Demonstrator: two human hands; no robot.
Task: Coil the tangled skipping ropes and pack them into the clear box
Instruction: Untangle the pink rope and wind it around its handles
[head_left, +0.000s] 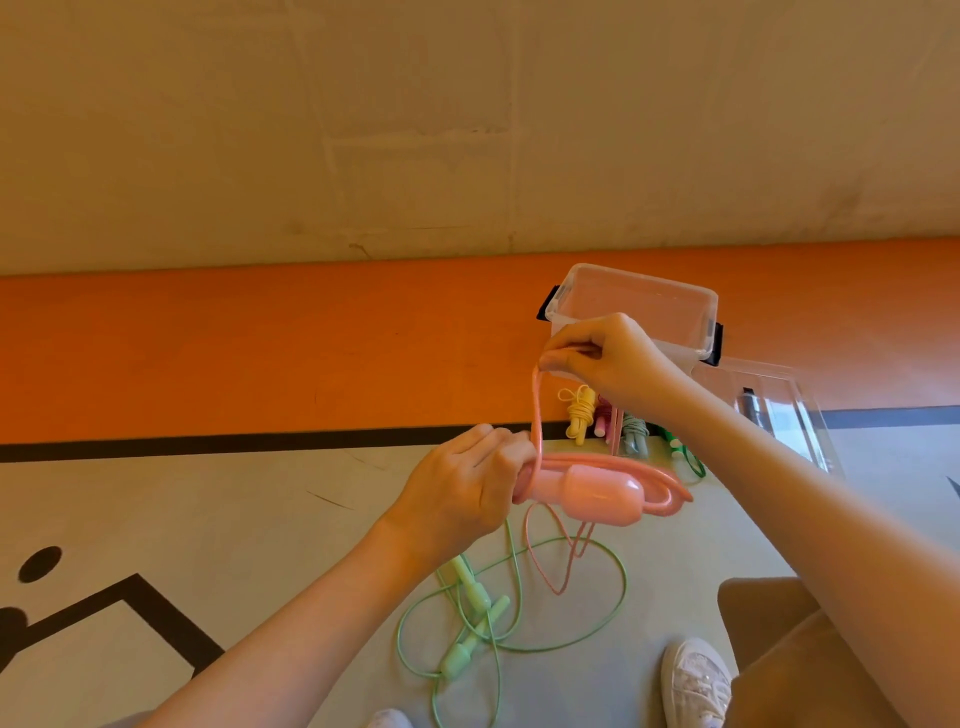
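Two hands on pink rope (602, 470): left hand (467, 483) clamps bundle, right hand (602, 353) pinches strand at 12 o'clock; wrap it snugly, keep tension.

Pink plastic skipping rope (597, 488) held above the floor (260, 519), between the two hands: left hand (462, 493) at its near-left end, right hand (608, 358) higher, just behind it. Green skipping ropes (483, 618) lie loose on the floor below. Small coiled rope bundles (582, 410) sit behind, before the clear plastic box (644, 301). Clear lid (769, 405) right of the box. White shoe (696, 680) nearest, at right.
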